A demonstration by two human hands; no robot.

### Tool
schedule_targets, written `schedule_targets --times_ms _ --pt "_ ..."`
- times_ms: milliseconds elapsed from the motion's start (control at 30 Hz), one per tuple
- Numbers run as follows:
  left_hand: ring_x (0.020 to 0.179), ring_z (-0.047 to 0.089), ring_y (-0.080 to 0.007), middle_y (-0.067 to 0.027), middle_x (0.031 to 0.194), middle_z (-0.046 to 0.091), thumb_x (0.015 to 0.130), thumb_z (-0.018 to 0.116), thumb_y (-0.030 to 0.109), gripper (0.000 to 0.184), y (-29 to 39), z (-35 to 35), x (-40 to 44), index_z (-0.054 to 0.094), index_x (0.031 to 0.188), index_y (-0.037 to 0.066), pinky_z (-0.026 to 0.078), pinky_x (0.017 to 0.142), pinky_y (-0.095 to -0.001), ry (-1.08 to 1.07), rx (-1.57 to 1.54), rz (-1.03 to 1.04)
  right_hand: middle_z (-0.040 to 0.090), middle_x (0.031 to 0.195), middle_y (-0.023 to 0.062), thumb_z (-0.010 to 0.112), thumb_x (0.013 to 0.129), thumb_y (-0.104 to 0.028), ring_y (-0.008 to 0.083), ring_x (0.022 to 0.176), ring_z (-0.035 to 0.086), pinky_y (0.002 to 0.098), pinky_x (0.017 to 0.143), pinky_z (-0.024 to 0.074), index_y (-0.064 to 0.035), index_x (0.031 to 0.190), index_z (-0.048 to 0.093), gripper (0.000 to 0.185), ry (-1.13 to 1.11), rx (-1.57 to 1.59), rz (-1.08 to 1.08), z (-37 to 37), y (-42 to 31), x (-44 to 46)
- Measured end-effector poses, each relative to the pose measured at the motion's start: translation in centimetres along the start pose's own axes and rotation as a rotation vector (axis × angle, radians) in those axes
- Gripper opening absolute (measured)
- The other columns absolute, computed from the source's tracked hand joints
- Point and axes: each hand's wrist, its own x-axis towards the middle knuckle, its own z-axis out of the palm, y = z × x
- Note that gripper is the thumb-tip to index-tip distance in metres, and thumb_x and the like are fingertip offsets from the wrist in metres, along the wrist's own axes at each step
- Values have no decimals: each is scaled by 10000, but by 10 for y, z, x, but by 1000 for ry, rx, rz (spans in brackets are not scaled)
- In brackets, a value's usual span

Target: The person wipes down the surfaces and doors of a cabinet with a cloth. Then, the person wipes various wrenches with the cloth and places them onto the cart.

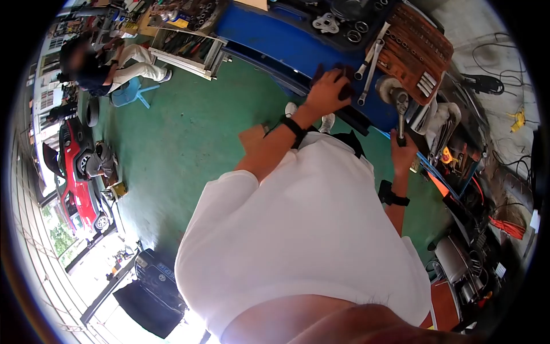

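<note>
My left hand (329,94) is closed on a dark, crumpled, cloth-like thing (347,80) at the edge of the blue workbench (260,34); its exact kind is unclear. In my right hand (404,152) is a ratchet wrench (402,109), gripped by the handle, its round head pointing away from me over the bench. Right by that head sits a round metal disc-like part (388,89). Between my hands lie two long combination wrenches (371,71). Behind them an orange-brown socket tray (415,49) holds several sockets.
A drawer of hand tools (186,49) stands at the far left of the bench. Beyond it a person (109,66) sits on a blue stool (129,94). A red car (80,183) and a dark car (154,281) are on the left. Cables (507,226) lie at right.
</note>
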Motion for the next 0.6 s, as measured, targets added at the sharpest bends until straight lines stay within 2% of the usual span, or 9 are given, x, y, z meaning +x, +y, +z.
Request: schedule_targets --times_ms 67,233,300,333,400,500,600 --pt "1227 519 -393 -196 1314 540 749 783 301 466 -9 -8 -3 619 1142 112 464 1024 -467 -28 8 -5 379 589 16 767 879 -226 95 573 331 295 505 306 29 826 658 283 -59 4 2 -3 1 -4" --pt "1194 520 -412 -199 1277 550 743 799 257 483 -62 -47 5 604 1163 121 459 1020 -488 116 99 -287 429 536 76 767 874 -248 157 501 338 325 483 338 5 777 654 294 -38 -95 -76 -7 0 -13" --pt "1158 528 -412 -194 1251 562 747 802 249 485 -100 -62 10 597 1170 125 469 995 -498 180 165 -300 513 554 144 763 864 -254 247 454 446 358 490 401 -16 775 665 272 -105 -178 -119 -7 0 -16" --pt "1143 534 -413 -194 1242 568 749 801 255 476 -119 -68 14 599 1160 125 474 982 -500 222 196 -287 513 554 144 763 864 -254 247 454 446 358 490 401 -16 775 665 272 -96 -177 -114 -5 -2 -17" --pt "1129 539 -414 -194 1233 575 751 801 261 467 -150 -85 25 601 1150 124 478 970 -502 262 224 -267 585 607 179 760 853 -272 347 523 582 396 516 459 -35 783 675 261 -118 -230 -148 1 -12 -18" --pt "1090 553 -422 -194 1199 589 752 802 271 467 -189 -111 36 597 1141 114 482 948 -509 302 252 -282 623 648 189 760 842 -300 389 606 631 437 535 485 -40 785 671 280 -155 -367 -175 3 -39 -13" --pt "1064 564 -431 -192 1170 600 758 798 276 457 -232 -138 51 596 1131 108 481 938 -516 269 302 -208 640 665 184 751 847 -329 400 615 628 452 556 498 -41 783 666 307 -219 -394 -199 9 -60 -3"
